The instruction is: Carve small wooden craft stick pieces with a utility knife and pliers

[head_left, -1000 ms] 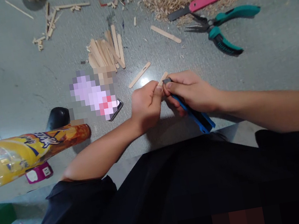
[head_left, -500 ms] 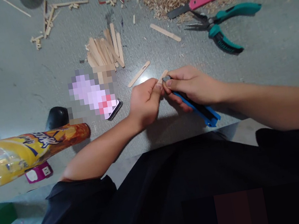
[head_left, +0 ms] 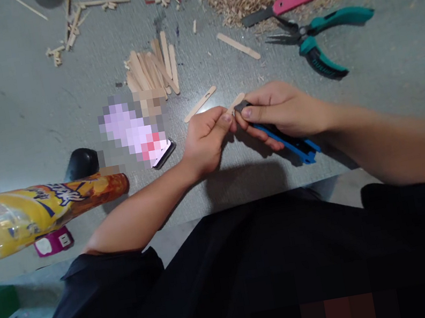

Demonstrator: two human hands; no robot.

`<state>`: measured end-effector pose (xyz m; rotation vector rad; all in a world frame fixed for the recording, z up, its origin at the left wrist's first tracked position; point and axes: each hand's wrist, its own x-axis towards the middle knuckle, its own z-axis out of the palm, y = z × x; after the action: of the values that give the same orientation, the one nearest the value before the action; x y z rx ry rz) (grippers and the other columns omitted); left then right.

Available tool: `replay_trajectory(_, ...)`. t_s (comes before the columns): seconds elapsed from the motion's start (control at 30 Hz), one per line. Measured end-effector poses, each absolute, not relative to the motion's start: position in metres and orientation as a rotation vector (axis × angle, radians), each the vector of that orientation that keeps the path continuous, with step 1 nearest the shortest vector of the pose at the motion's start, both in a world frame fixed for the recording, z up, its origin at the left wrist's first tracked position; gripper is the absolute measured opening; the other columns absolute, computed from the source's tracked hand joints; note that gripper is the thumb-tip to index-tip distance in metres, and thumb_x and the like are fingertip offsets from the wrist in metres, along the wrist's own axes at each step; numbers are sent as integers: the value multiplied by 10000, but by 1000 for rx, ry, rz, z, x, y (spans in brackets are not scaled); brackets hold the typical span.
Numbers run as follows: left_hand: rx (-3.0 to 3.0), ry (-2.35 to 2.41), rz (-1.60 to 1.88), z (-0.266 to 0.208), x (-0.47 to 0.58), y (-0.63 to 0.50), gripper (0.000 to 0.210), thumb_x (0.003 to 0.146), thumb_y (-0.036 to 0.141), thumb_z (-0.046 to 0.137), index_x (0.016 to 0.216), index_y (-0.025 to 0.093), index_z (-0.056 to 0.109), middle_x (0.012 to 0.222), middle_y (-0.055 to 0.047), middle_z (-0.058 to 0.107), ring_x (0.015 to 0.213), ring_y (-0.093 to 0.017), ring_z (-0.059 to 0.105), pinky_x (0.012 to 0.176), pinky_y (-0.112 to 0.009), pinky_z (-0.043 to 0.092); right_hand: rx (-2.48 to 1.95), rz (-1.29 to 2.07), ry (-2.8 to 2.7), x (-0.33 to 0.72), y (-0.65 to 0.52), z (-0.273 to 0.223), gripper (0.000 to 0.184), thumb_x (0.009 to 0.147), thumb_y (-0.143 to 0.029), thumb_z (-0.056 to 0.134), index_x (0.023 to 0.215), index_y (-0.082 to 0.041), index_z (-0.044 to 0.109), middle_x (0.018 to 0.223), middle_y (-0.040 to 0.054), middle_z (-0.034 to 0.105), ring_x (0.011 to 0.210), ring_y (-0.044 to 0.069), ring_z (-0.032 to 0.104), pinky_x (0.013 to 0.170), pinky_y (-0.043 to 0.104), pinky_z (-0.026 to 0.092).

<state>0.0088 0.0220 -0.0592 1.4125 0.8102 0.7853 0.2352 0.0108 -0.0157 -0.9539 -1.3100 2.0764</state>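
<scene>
From my end I read the stick (head_left: 238,100) in the grip as pale, matt wood; the cutter (head_left: 297,148) against it as smooth blue plastic with a dull grey metal tip; just beyond the grip, the slotted stick (head_left: 199,105) is likewise bare wood; farther out, the shavings (head_left: 233,1) look rough, and the pliers (head_left: 324,63) pair dark metal with teal-and-black, rubbery-looking handles; left of the grip, I get a glossy plastic bottle (head_left: 38,215); below it, matt black shirt cloth (head_left: 215,272).
</scene>
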Motion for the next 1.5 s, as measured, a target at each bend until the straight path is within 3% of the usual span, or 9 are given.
replay_trajectory(0.2,1403,744,857,-61,10,22,682,1083,865,745,792,249,736,775,-31,735,713,-187,622,734,-383,539,-943,2025,-1333,236,10,-19,444,1182,-592,812,949,-248,654,621,-57,651,402,133,585,389,253,479)
replay_trajectory(0.43,1402,684,937,-65,12,20,596,1130,763,757,829,250,730,836,-36,775,809,-207,725,818,-400,595,-983,1983,-1298,232,9,-14,409,1163,-564,827,941,-250,689,607,-47,656,393,149,590,391,277,486)
replay_trajectory(0.73,1533,794,904,-71,8,19,649,1126,848,690,856,260,751,814,-42,781,769,-217,688,744,-402,562,-1172,1909,-1307,228,2,-12,383,1218,-466,763,913,-249,678,609,-26,654,418,157,624,379,271,477)
replay_trajectory(1.0,1488,767,894,-68,9,18,660,1110,862,703,832,263,710,803,-33,755,781,-223,689,786,-429,575,-1056,1951,-1246,227,3,-17,440,1154,-590,842,925,-246,690,592,-47,654,390,142,588,370,265,454)
replay_trajectory(1.33,1453,826,932,-72,11,14,661,1145,853,649,869,254,698,846,-37,763,832,-221,705,842,-425,580,-1157,1901,-1202,221,-3,-12,316,1203,-423,749,948,-259,662,620,-53,669,413,148,616,422,279,511)
replay_trajectory(1.5,1513,890,945,-74,10,12,631,1146,850,648,885,278,707,796,-26,732,772,-229,665,770,-439,549,-1168,1872,-1214,218,-6,-12,302,1213,-394,720,949,-263,656,619,-46,672,421,156,628,429,290,521)
